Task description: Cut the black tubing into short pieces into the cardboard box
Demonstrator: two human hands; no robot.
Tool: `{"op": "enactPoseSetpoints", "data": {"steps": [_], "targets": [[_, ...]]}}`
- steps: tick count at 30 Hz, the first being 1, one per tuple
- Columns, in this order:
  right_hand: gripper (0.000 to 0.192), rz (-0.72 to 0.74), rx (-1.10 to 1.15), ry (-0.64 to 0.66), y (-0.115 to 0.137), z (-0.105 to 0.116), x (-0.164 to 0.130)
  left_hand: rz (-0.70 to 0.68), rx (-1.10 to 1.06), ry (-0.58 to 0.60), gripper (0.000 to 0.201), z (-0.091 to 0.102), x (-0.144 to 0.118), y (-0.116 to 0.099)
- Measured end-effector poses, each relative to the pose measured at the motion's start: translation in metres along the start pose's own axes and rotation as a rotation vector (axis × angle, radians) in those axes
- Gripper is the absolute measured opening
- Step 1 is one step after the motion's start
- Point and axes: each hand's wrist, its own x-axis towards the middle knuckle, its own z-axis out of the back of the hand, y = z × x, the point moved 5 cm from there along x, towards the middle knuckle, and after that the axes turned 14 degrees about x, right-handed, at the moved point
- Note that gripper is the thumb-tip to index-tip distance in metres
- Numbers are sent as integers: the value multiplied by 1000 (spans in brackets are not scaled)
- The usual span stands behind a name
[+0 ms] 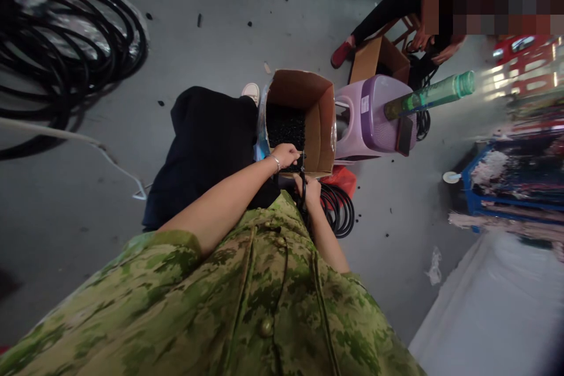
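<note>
Head view: the right grip encloses black tubing at the near rim of the carton; the left grip's hold I cannot tell; I judge tubing-handling underway, next needing steadiness.

The box is matt brown cardboard, the cord smooth, faintly shiny plastic or rubber; the stool is smooth plastic, the bottle glossy and see-through, the shirt matt cloth, the bracelet shiny metal
</note>
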Motion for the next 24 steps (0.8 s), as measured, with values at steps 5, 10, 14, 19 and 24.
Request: {"op": "enactPoseSetpoints", "data": {"steps": [5,10,14,19,24], "targets": [[51,-105,93,31,1,6,0,-66,66,48,11,-4,1,-1],[51,-130,244,-21,-1,-4,-4,-24,44,22,10,-5,5,5],[50,-122,300,-53,-5,-13,-3,12,25,4,11,-2,5,6],[50,-107,290,-57,-9,-18,-1,68,-33,37,8,-2,1,8],[51,-87,257,-75,-7,-21,-4,150,-63,94,14,-6,-1,14]]}}
